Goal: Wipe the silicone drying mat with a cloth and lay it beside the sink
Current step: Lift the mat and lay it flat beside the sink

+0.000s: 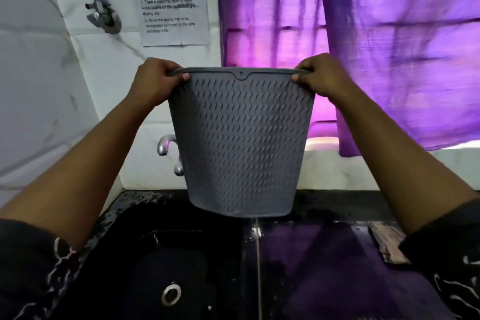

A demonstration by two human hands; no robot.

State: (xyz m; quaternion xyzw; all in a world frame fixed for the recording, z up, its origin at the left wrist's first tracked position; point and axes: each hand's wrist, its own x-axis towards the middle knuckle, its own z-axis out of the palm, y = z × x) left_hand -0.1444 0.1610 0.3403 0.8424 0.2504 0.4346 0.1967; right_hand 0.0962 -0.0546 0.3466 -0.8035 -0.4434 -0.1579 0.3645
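Note:
The grey silicone drying mat [241, 143] with a ridged pattern hangs upright in the air above the join between sink and counter. My left hand [155, 80] grips its top left corner and my right hand [319, 78] grips its top right corner. The mat's lower edge curls slightly a little above the counter. A pinkish cloth [388, 245] lies on the black counter [324, 254] at the right, partly hidden by my right sleeve.
A black sink [155, 267] with a metal drain [171, 293] lies at lower left. A chrome tap [168, 148] sticks out of the tiled wall behind the mat. A printed sheet [171, 0] hangs on the wall. Purple curtains [376, 47] cover the window.

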